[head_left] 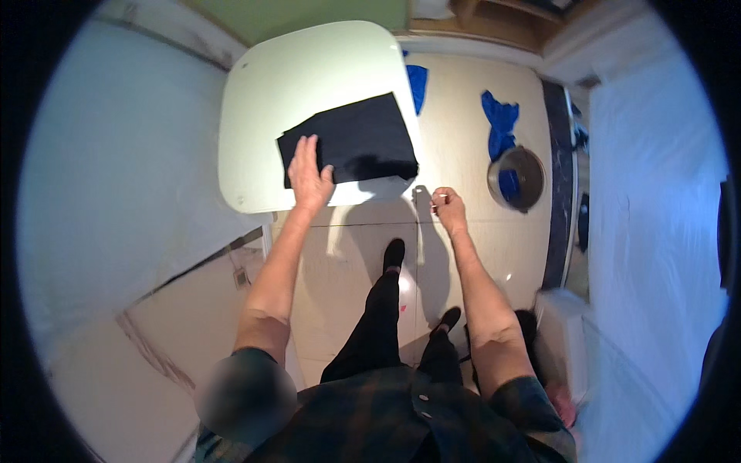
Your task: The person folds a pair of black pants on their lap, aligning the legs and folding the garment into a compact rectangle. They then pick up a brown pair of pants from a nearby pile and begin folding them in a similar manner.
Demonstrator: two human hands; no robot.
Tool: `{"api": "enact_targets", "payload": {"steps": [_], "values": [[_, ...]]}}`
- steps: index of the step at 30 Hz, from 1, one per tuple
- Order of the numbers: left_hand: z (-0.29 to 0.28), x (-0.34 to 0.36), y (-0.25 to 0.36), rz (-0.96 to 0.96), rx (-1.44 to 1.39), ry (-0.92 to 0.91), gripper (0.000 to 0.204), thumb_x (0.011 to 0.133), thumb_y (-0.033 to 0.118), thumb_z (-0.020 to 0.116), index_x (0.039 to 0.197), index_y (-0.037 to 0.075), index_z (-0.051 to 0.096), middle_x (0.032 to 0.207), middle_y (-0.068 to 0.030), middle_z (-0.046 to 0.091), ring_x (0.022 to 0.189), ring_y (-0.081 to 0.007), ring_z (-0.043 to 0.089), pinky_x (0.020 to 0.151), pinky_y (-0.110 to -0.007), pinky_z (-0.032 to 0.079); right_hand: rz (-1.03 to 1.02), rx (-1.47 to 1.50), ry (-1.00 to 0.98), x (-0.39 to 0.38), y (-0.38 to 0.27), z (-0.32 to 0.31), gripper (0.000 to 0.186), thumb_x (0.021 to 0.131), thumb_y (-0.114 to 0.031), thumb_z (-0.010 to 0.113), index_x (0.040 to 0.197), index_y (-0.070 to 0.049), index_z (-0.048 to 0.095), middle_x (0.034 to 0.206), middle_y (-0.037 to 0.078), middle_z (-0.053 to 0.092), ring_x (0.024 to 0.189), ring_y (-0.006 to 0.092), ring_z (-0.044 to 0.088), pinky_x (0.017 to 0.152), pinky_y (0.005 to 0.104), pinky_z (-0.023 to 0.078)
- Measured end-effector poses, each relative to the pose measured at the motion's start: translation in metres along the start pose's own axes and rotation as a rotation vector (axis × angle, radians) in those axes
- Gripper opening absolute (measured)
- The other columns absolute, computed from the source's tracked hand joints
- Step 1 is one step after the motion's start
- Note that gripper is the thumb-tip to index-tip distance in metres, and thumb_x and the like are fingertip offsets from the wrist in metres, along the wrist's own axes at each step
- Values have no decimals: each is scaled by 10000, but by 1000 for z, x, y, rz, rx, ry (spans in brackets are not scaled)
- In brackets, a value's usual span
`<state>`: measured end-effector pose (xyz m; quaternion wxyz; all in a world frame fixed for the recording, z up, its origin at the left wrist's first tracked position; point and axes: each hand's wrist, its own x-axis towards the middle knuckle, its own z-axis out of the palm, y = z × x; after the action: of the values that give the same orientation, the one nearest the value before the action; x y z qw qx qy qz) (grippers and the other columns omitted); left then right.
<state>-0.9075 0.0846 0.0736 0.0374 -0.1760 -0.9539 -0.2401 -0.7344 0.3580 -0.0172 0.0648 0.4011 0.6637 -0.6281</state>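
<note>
Pale floor tiles [463, 123] spread under a white table [309, 85] in the upper middle of the frame. Fingers flat and spread, the left hand [309, 174] presses the near left corner of a folded black cloth [355, 135] lying on the table. Right hand [448, 207] hangs just off the table's edge, fingers curled, gripping nothing visible. Blue rags [500, 123] and a round metal basin [517, 177] sit on the floor at right.

Bare white table [255, 123] surrounds the black cloth [355, 139]; nothing obstructs.
</note>
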Motion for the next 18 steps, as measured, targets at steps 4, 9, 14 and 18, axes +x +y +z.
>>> {"api": "enact_targets", "payload": {"steps": [4, 9, 14, 18], "values": [[35, -37, 123, 145, -342, -253, 607, 803, 108, 637, 1374, 70, 435, 1441, -197, 402, 1324, -368, 386, 1108, -443, 292, -147, 167, 109, -32, 87, -3, 162, 894, -96, 597, 1043, -32, 586, 854, 66, 636, 707, 121, 604, 622, 272, 515], [76, -98, 198, 114, -575, -591, 476, 840, 79, 614, 1301, 41, 505, 1342, -206, 494, 1175, -352, 537, 976, -403, 452, -65, 275, 120, -94, 47, -22, 125, 919, -145, 578, 959, -31, 609, 743, 21, 610, 656, 107, 586, 606, 270, 486], [75, -170, 242, 201, -574, -869, 338, 870, 29, 596, 1206, 32, 566, 1089, -128, 632, 832, -204, 618, 738, -328, 500, 24, 399, 364, -163, 78, -70, 159, 896, -150, 545, 894, -16, 632, 680, 92, 655, 592, 163, 643, 565, 305, 517], [89, -249, 265, 334, -610, -1074, 267, 879, 10, 594, 1145, 32, 579, 853, -60, 645, 733, -138, 600, 670, -288, 496, 93, 562, 501, -227, 165, -115, 141, 916, -117, 554, 955, -6, 632, 782, 75, 651, 686, 141, 647, 595, 281, 539]]}}
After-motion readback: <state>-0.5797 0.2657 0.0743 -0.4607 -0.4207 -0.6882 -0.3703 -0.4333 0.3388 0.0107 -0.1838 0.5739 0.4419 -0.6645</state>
